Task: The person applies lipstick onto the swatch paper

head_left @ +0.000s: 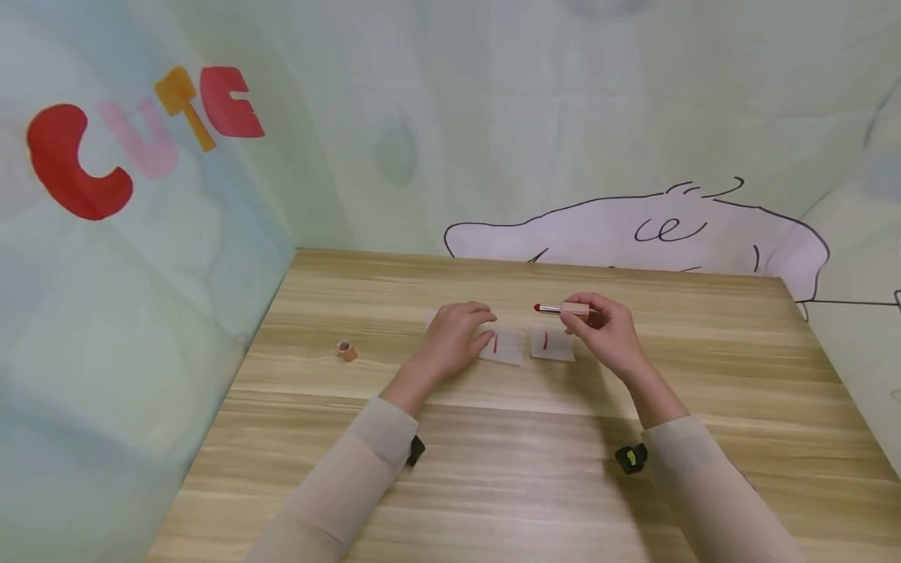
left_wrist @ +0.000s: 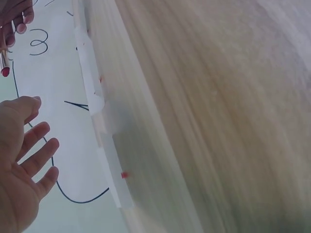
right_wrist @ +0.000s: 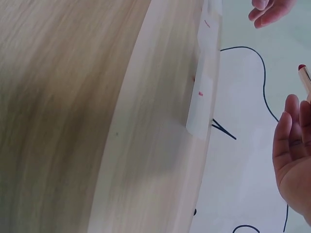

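Note:
My right hand (head_left: 607, 332) pinches an uncapped lipstick (head_left: 574, 310) by its pinkish base, the red tip pointing left. It is held above two small white papers, each bearing a short red stroke: the right paper (head_left: 558, 349) and the middle paper (head_left: 510, 353). Over the middle paper's left side hovers my left hand (head_left: 454, 340), fingers loosely bent and holding nothing. In the left wrist view the left hand (left_wrist: 24, 160) shows spread fingers apart from the papers. A further paper's corner (head_left: 431, 315) peeks out behind the left hand; the rest is hidden.
The lipstick cap (head_left: 346, 351) stands on the wooden table (head_left: 486, 461), left of the left hand. Printed cloth (head_left: 366, 117) walls in the table's back and left side. A dark wrist camera (head_left: 631, 458) sits under the right sleeve.

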The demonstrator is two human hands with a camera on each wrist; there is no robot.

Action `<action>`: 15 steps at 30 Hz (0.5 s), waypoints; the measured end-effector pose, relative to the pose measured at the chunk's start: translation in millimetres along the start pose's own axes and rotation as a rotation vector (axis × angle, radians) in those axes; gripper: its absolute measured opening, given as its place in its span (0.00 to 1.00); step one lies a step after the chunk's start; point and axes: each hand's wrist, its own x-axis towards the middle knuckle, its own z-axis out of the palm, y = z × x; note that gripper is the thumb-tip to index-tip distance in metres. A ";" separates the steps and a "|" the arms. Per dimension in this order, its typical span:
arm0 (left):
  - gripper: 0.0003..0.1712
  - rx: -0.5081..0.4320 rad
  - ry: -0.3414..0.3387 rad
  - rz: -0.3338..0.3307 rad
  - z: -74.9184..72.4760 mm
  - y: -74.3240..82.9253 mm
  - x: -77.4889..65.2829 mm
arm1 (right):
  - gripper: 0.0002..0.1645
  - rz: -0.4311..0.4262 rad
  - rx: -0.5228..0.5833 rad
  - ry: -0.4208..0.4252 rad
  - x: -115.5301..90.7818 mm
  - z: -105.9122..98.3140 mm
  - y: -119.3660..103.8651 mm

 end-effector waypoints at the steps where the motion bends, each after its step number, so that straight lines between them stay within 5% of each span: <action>1: 0.15 -0.005 0.010 -0.003 -1.6 -0.8 -1.0 | 0.17 -0.003 0.004 -0.004 0.0 0.6 -0.6; 15: 0.15 -0.129 0.079 -0.090 -11.5 -6.6 -12.7 | 0.15 -0.042 0.089 -0.013 -1.4 15.6 -9.2</action>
